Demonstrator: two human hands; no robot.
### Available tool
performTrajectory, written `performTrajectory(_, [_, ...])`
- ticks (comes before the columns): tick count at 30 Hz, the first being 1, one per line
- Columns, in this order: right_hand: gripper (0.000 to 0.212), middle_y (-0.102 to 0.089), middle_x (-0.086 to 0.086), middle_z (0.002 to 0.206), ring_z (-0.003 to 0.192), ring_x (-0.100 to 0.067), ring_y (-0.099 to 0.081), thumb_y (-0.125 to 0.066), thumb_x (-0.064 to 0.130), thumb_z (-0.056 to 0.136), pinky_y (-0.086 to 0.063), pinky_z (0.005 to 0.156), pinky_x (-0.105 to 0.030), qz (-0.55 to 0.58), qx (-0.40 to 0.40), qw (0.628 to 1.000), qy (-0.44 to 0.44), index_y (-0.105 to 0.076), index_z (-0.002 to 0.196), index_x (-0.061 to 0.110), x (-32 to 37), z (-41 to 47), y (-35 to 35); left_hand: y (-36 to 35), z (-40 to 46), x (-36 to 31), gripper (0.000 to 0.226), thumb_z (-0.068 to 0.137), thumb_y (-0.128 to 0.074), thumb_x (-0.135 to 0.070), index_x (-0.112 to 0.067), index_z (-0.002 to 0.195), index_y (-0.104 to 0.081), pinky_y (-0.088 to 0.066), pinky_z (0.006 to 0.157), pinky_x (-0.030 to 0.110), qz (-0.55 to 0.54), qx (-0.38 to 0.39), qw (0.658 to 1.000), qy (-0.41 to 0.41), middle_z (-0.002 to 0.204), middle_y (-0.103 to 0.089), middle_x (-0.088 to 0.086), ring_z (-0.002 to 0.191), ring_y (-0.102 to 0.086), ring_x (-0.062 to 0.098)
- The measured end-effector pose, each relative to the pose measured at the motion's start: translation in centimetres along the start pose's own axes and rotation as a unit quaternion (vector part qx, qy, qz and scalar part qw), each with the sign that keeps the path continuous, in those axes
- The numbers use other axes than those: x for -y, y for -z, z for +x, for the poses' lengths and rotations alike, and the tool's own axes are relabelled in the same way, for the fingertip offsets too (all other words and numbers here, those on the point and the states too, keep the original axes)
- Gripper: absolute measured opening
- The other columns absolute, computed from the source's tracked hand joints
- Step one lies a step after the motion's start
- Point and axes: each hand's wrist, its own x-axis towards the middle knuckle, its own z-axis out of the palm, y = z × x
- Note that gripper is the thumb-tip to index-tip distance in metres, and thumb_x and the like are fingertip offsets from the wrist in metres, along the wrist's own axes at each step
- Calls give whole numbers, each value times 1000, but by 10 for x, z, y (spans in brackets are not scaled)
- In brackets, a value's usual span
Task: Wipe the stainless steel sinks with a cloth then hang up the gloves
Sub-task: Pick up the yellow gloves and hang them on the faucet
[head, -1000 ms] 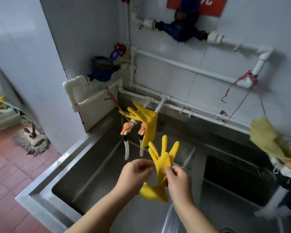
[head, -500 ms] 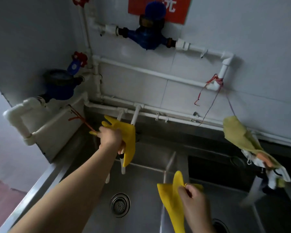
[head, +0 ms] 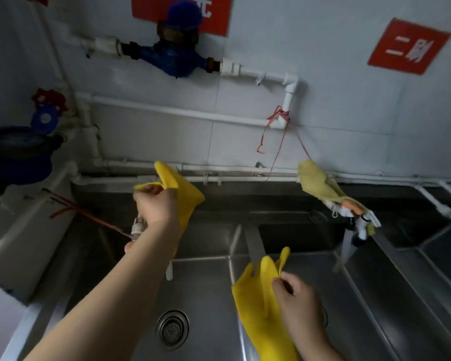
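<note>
One yellow rubber glove (head: pixel 185 196) hangs over the left sink's taps, and my left hand (head: pixel 155 204) grips it near its fingers. A second yellow glove (head: pixel 261 303) dangles above the divider between the sinks, pinched at its fingers by my right hand (head: pixel 297 300). Below lies the left stainless steel sink (head: pixel 203 290) with its round drain (head: pixel 172 330). A pale yellow cloth (head: pixel 317 182) is draped over the tap of the middle sink at the right.
White pipes (head: pixel 182 114) and a blue water meter (head: pixel 172 56) run along the tiled wall, with red string (head: pixel 276 126) tied at a pipe elbow. Another blue meter (head: pixel 16 155) and red valve handles sit at the left. More sink basins (head: pixel 406 295) extend rightward.
My view has tilted up and right. The left hand stays on the hanging glove; the right hand has raised the second glove so its fingers point up.
</note>
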Motion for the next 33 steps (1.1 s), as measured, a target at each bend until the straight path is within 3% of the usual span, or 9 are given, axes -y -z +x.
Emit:
performTrajectory(3, [7,-64,6,64,63,-13,-58,-65,28,86,-44,59,-33,32,-49,998,11,-69,86,23,5,2,16,-13,-39,2,32,81,-65,-13,-22,106,-48,-41,81,22,5,97,989,-111,98,-59,-7,87,-55,7])
performTrajectory(7, [9,-65,9,74,70,-9,-61,-65,25,86,-53,69,-37,79,-135,987,17,-69,93,20,8,12,49,-23,-98,19,35,81,-64,-6,-17,112,-50,-46,74,14,26,205,959,-194,95,-59,-15,85,-57,-2])
performTrajectory(12, [12,-68,0,72,71,-23,-62,-67,27,83,-44,62,-32,41,-262,964,6,-71,88,16,-5,20,91,-43,-179,62,32,83,-67,-9,-22,106,-50,-45,58,2,41,347,908,-231,93,-58,-24,80,-58,-20])
performTrajectory(15, [13,-71,-2,77,76,-24,-63,-68,28,82,-38,60,-29,26,-286,958,-14,-71,84,16,-23,19,113,-61,-229,93,36,84,-62,-1,-27,106,-50,-43,66,-1,92,420,872,-235,97,-61,-17,89,-58,-13])
performTrajectory(18, [19,-72,0,86,83,-21,-64,-64,31,83,-41,65,-28,16,-279,959,-41,-72,95,19,-56,16,139,-79,-279,121,45,81,-61,0,-40,98,-48,-42,69,-1,142,478,833,-242,93,-61,-24,85,-53,-23])
performTrajectory(22, [18,-72,2,91,89,-18,-64,-65,31,82,-40,68,-26,29,-297,952,-73,-72,94,20,-115,9,188,-103,-346,147,38,75,-71,-11,-37,96,-55,-45,68,3,154,523,807,-228,90,-65,-23,86,-57,-17])
performTrajectory(27, [17,-71,4,84,81,-17,-65,-69,32,78,-46,67,-28,38,-307,946,-100,-73,90,21,-194,2,265,-146,-437,175,26,75,-73,-16,-31,87,-56,-43,55,5,146,511,830,-166,78,-65,-11,69,-58,-12])
performTrajectory(31, [13,-66,9,81,77,-10,-61,-68,36,80,-39,62,-24,-10,-304,950,-63,-70,85,23,-265,0,338,-183,-524,203,24,77,-71,-16,-33,88,-58,-42,53,14,158,503,836,-151,77,-65,-12,66,-60,-9])
performTrajectory(33, [13,-61,13,77,74,-4,-57,-66,38,83,-34,57,-15,-50,-280,958,-39,-68,86,26,-298,-2,375,-201,-571,219,26,77,-71,-14,-30,94,-61,-43,55,15,167,518,828,-136,80,-66,-10,71,-62,-2])
